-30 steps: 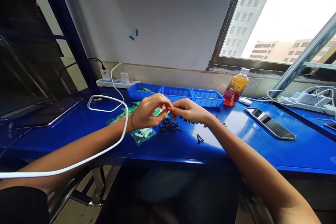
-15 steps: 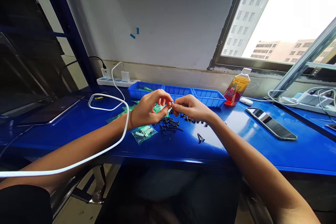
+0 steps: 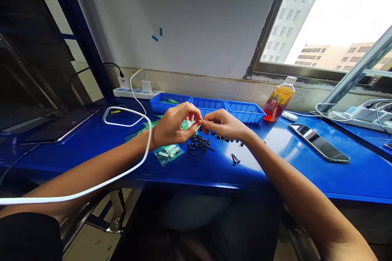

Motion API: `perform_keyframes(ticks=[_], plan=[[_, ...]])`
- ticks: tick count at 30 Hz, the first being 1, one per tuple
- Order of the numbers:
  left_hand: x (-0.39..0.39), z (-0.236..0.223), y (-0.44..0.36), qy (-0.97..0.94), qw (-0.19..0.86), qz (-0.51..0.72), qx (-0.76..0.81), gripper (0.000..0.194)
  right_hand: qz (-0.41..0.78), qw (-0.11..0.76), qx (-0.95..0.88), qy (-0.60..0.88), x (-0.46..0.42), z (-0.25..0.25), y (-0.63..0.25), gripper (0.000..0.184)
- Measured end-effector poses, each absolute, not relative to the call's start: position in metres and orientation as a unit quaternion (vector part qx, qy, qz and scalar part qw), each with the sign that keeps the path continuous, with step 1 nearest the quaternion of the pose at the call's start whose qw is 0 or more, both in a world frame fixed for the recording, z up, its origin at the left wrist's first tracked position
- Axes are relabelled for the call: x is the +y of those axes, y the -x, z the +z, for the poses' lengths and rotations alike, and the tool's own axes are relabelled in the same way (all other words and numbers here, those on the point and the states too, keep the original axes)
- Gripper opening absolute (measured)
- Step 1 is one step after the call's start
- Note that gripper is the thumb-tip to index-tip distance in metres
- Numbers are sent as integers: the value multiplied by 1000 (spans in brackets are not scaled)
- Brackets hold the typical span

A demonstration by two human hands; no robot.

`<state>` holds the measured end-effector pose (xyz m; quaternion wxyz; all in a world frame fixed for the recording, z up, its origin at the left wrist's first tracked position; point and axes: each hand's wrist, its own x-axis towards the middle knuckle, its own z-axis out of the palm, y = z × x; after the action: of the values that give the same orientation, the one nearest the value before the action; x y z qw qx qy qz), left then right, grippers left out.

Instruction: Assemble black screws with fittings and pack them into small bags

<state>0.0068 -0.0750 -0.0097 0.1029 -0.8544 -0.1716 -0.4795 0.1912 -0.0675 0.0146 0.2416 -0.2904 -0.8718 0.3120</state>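
My left hand (image 3: 180, 124) and my right hand (image 3: 223, 124) meet fingertip to fingertip above the table, both pinched. Whatever lies between the fingertips is too small to make out. Below them spreads a pile of black screws (image 3: 199, 144). More small dark pieces of hardware (image 3: 225, 138) lie under my right hand, partly hidden by it. A few black screws (image 3: 235, 159) sit apart, nearer the front edge. Beside my left wrist is a clear green-tinted bag (image 3: 168, 154) with white plugs in it; further green bags (image 3: 141, 131) are partly covered by that hand.
Three joined blue bins (image 3: 246, 112) stand along the back. At right are a drink bottle (image 3: 278, 100), a white case (image 3: 289, 116) and a phone (image 3: 318, 142). A white cable (image 3: 122, 175) crosses over my left forearm. Power strips (image 3: 137, 94) lie by the wall.
The camera view has shifted slightly. My hands stay pinched together in nearly the same place; the small dark piece visible between the fingertips before is now harder to see.
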Motion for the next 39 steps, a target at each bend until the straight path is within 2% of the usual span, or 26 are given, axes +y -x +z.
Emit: perform_keyframes(ticks=[12,32,39], plan=[[-75,-10,-7,872,124,-426,-209,9,302,234,-868,318,-67,10,-189,46],[-76,-11,-10,843,100,-473,-237,8,285,246,-869,320,-65,12,-192,41],[-76,-13,-10,846,108,-471,-225,6,292,247,-867,319,-65,12,-190,47]])
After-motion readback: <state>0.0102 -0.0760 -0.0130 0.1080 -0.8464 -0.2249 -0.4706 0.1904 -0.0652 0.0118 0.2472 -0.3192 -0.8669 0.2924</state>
